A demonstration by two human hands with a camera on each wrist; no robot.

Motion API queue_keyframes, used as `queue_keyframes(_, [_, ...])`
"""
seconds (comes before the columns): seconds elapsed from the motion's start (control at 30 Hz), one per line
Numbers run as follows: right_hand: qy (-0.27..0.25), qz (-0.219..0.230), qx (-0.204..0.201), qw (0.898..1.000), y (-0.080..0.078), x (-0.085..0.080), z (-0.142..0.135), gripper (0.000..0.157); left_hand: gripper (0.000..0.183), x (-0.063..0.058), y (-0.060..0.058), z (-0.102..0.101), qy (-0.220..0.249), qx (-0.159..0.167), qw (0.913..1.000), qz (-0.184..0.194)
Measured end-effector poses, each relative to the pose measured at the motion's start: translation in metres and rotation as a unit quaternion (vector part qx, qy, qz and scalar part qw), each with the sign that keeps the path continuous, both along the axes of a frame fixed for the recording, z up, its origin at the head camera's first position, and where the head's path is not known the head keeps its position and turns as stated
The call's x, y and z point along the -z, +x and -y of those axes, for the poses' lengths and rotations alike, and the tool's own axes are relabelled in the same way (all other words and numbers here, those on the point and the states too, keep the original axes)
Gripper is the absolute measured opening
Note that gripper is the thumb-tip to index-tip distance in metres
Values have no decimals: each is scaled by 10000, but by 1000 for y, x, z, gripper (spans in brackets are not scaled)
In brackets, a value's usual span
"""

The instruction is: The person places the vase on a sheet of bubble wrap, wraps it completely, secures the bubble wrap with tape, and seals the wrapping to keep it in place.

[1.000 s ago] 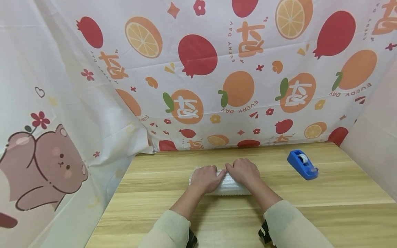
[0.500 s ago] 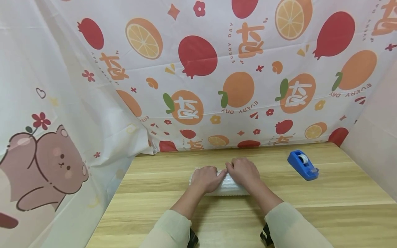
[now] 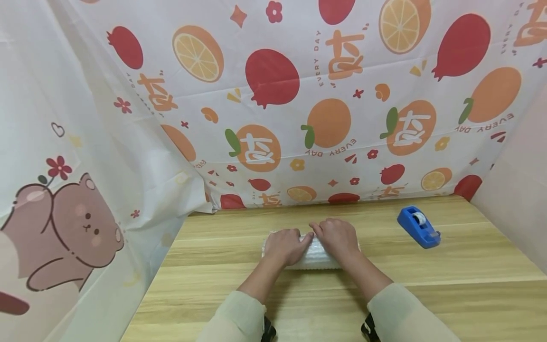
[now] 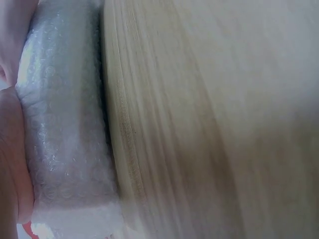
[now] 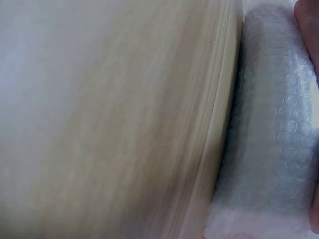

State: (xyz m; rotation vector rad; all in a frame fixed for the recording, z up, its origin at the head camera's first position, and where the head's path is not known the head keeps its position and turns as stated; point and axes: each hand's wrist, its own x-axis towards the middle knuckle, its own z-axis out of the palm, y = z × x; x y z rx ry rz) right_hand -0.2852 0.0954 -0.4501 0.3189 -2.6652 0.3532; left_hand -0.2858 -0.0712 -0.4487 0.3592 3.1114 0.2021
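A roll of clear bubble wrap lies crosswise on the wooden table. Whether something is inside it, I cannot tell. My left hand grips the roll's left part from above, fingers bent over the far side. Toward the right end, my right hand holds it the same way. Both thumbs lie along the top, their tips close together near the middle. In the left wrist view the bubble wrap shows its near face, with part of the left hand at the edge. The right wrist view shows the bubble wrap beside the right hand's fingers.
A blue tape dispenser with a tape roll stands on the table to the right. Behind the table hangs a fruit-print curtain. A bear-print sheet hangs on the left, and a pale sheet borders the right.
The whole view shifts very slightly to the right. My right thumb tip lifts a little; both hands otherwise keep their grip on the bubble wrap roll.
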Motion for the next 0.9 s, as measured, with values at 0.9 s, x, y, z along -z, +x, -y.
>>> queue_keyframes(0.9, [-1056,822,15,9910,3,5,-3,38,77,1,-4,4,332,66,9993,128])
